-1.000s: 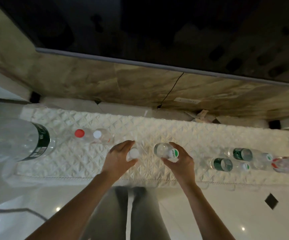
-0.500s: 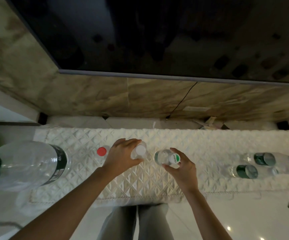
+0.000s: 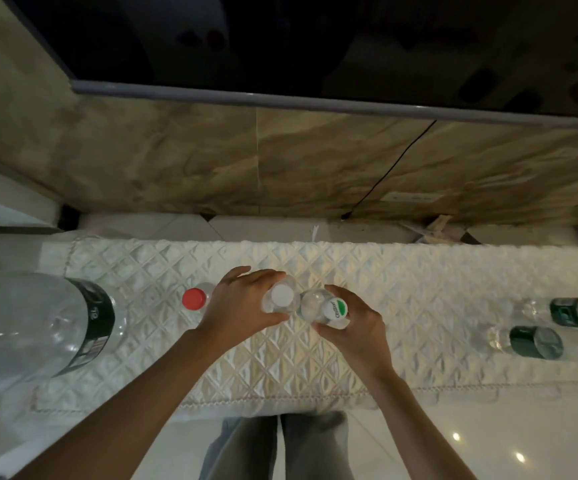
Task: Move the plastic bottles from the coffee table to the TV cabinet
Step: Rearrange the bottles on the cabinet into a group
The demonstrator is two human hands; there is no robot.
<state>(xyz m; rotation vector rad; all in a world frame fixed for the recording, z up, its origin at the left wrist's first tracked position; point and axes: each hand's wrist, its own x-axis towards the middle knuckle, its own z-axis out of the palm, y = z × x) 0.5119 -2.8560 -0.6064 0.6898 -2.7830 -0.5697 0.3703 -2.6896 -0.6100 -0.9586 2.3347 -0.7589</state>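
Note:
I look down on the TV cabinet, covered by a white quilted cloth (image 3: pixel 401 282). My left hand (image 3: pixel 237 304) grips a clear bottle with a white cap (image 3: pixel 281 296), held upright over the cloth. My right hand (image 3: pixel 353 327) grips a clear bottle with a green and white cap (image 3: pixel 322 306), touching the first one on its right. A red-capped bottle (image 3: pixel 195 298) stands just left of my left hand. Two green-labelled bottles (image 3: pixel 536 341) (image 3: pixel 574 311) lie at the right end.
A large clear bottle with a dark green label (image 3: pixel 38 327) lies at the left end of the cabinet. The dark TV screen (image 3: pixel 315 43) hangs above a marble wall, with a black cable (image 3: pixel 384 174) running down. Glossy floor and my legs (image 3: pixel 280 445) are below.
The view has shifted so the cabinet sits lower and the bottles at the right moved toward the edge. Both hands brought their bottles closer together until they touch.

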